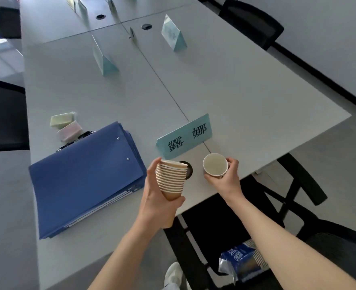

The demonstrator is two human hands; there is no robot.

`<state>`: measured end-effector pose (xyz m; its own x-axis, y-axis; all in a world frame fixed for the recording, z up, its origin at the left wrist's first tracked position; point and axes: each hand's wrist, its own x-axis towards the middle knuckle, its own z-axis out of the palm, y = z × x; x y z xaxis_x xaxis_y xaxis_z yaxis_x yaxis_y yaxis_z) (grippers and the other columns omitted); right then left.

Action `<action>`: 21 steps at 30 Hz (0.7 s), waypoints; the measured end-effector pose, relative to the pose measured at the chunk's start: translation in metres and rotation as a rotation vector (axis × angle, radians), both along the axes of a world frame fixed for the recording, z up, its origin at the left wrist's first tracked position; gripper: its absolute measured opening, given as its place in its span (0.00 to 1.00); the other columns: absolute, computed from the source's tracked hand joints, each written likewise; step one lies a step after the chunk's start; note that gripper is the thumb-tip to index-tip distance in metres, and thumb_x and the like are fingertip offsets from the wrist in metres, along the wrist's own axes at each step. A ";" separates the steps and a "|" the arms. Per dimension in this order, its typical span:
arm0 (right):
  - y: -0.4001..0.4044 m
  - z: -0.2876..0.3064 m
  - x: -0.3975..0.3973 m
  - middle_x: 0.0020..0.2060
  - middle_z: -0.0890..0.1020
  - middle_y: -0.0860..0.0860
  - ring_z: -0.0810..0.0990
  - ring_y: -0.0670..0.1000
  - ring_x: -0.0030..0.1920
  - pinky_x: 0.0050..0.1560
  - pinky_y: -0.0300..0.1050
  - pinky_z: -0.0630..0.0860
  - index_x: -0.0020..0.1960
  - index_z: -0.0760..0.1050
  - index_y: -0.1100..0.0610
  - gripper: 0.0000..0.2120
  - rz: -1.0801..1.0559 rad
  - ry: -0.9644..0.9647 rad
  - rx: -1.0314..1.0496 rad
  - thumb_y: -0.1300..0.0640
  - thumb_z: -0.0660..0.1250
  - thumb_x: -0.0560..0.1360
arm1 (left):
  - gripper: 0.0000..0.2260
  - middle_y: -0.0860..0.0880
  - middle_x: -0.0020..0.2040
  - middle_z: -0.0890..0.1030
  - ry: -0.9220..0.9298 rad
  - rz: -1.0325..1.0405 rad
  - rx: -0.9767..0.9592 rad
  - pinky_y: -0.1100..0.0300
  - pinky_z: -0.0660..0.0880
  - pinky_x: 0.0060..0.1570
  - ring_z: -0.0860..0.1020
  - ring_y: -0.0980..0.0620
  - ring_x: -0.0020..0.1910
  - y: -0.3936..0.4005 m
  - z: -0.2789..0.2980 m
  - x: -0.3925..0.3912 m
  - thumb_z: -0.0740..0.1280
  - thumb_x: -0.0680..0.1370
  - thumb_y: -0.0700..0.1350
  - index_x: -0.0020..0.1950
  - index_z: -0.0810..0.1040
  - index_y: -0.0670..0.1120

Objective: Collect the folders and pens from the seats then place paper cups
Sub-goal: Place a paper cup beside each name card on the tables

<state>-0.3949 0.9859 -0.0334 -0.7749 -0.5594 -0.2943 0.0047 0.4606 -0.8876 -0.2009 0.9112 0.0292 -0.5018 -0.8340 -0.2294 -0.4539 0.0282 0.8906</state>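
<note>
Gripping a cup stack (171, 179), the left hand (158, 203) is curling round its base while the right hand (223, 179) is pinching one cup (215, 164) over the table (246, 97) edge, right by the nameplate (184, 136) reading 露娜. Folders (85, 176) are sitting stacked to the left.

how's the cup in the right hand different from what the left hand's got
The right hand holds a single paper cup, mouth toward the camera, so its pale inside shows. The left hand grips a nested stack of cups, tilted, showing ribbed rims and a brown outside. Both are held above the table's near edge.
</note>
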 end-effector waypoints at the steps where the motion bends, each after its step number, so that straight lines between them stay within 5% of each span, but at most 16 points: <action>1: 0.001 -0.001 0.000 0.55 0.73 0.50 0.77 0.54 0.56 0.57 0.45 0.74 0.62 0.59 0.55 0.36 0.004 -0.002 0.009 0.61 0.80 0.64 | 0.48 0.47 0.62 0.72 0.007 0.015 0.003 0.49 0.80 0.48 0.76 0.46 0.55 0.002 0.002 0.001 0.76 0.65 0.37 0.66 0.52 0.76; 7: 0.022 0.009 0.001 0.69 0.65 0.58 0.67 0.55 0.69 0.68 0.47 0.66 0.75 0.52 0.60 0.44 0.080 0.045 0.158 0.67 0.74 0.68 | 0.48 0.46 0.61 0.72 0.022 0.081 -0.018 0.46 0.80 0.49 0.77 0.46 0.54 0.020 0.010 0.015 0.76 0.67 0.38 0.69 0.51 0.75; 12: 0.038 0.072 0.036 0.61 0.70 0.55 0.68 0.53 0.62 0.61 0.41 0.64 0.70 0.62 0.60 0.27 0.197 0.426 0.053 0.70 0.64 0.73 | 0.48 0.48 0.58 0.74 0.097 0.143 -0.011 0.63 0.80 0.40 0.79 0.49 0.50 0.038 0.026 0.042 0.76 0.68 0.35 0.68 0.50 0.74; 21: -0.018 0.175 0.159 0.53 0.83 0.49 0.80 0.45 0.52 0.54 0.34 0.76 0.60 0.78 0.58 0.11 0.821 0.291 -0.184 0.59 0.64 0.79 | 0.48 0.48 0.57 0.75 0.032 0.283 -0.075 0.53 0.82 0.37 0.79 0.48 0.48 0.057 0.056 0.133 0.75 0.66 0.38 0.72 0.52 0.70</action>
